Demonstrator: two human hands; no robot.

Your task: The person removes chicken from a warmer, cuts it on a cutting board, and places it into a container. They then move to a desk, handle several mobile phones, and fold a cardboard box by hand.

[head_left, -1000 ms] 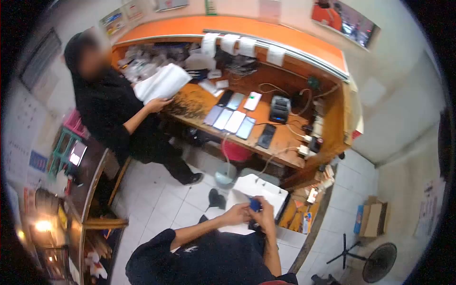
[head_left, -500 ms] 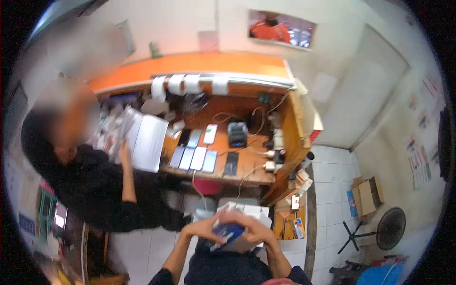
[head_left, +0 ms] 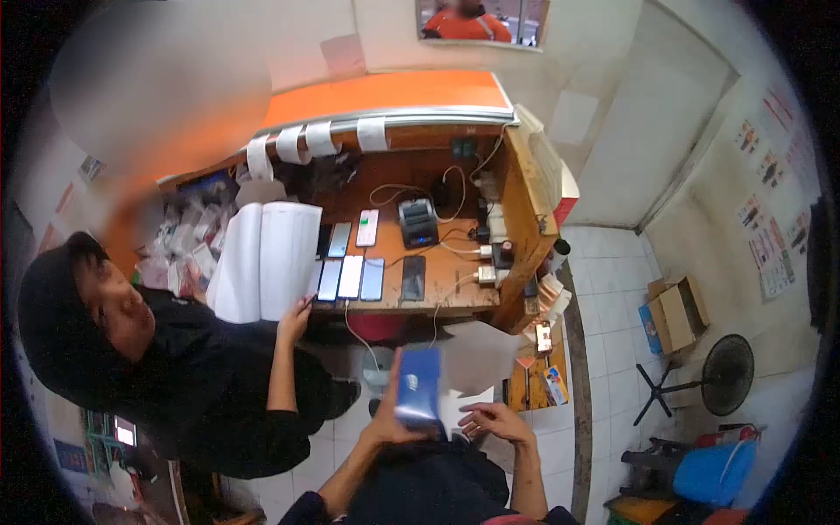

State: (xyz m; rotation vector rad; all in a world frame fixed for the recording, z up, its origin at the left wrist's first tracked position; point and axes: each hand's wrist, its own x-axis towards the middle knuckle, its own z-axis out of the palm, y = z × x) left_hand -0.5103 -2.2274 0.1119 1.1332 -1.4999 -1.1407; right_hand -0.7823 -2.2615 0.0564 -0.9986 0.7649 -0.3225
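Observation:
A small dark-blue box (head_left: 419,381) with pale lettering stands upright above my lap, and my left hand (head_left: 391,427) is wrapped around its lower left side. To the right, my right hand (head_left: 497,424) is open, its fingers slightly bent and apart, with nothing visible in them. Just above that hand is a plain greyish sheet or bag (head_left: 481,357); its exact kind I cannot make out. White material (head_left: 455,407) lies between the two hands, partly hidden by the box.
Several phones (head_left: 372,279) lie on the wooden desk (head_left: 464,284) beside a small black printer (head_left: 419,223). At left a person holds an open ledger (head_left: 290,254). Chargers (head_left: 486,275) line the desk's right side. A fan (head_left: 727,374) and cardboard box (head_left: 678,317) stand right.
My hands were together over the blue item; now the box is upright in my left hand and my right hand is apart from it. The person's open book has shifted right.

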